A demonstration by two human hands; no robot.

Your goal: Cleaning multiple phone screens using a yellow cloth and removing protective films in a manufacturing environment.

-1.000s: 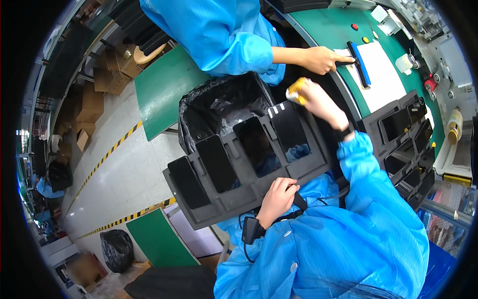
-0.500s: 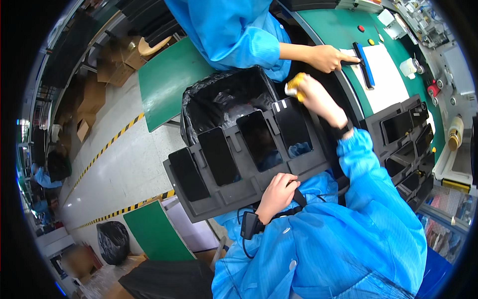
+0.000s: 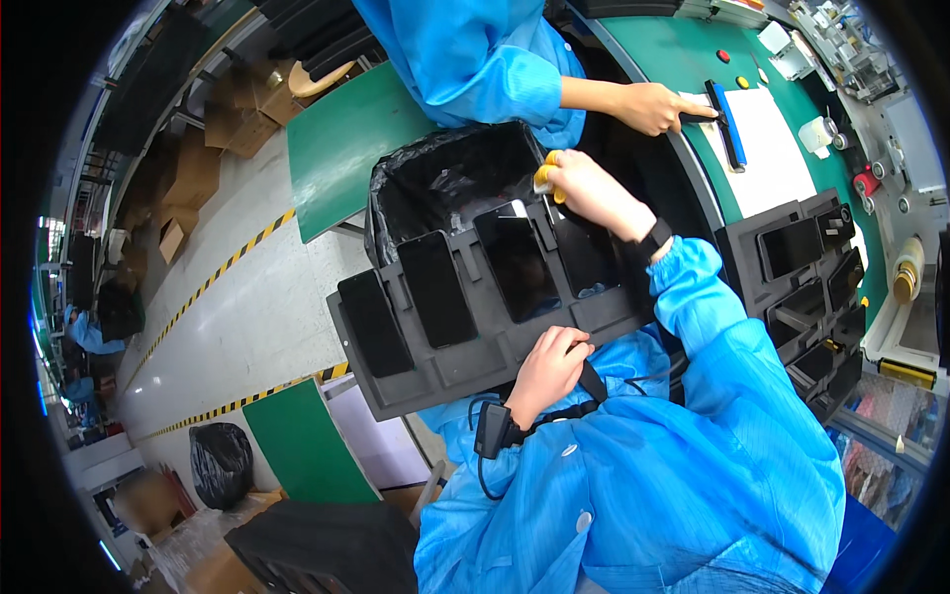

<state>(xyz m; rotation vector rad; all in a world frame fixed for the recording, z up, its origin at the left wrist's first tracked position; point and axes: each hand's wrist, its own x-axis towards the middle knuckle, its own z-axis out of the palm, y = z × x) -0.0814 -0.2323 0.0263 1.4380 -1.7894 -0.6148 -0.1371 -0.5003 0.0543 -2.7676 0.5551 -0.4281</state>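
A black tray [image 3: 435,391] slants across my lap, with several dark phones lying in its slots. My left hand [image 3: 550,368] is at the tray's near edge, fingers bent together over the rim. Over the far end of the rightmost phone [image 3: 586,259], my right hand [image 3: 597,194] pinches a small yellow-and-white piece [image 3: 547,176]; its exact kind is not clear. That hand hides the top of the phone. The middle phone [image 3: 517,267] and the two to its left, the phone [image 3: 437,292] and the leftmost phone [image 3: 374,325], face up with black screens.
Just beyond the tray stands a bin with a black liner [image 3: 401,188]. A co-worker's hand [image 3: 653,107] points at a blue-edged roller tool [image 3: 730,129] on the green bench [image 3: 643,49]. More phones sit in another black tray [image 3: 742,252] at right.
My right hand has moved left with the yellow-and-white piece, onto the rightmost phone's far end, covering white marks seen there before. The left hand keeps its place on the tray.
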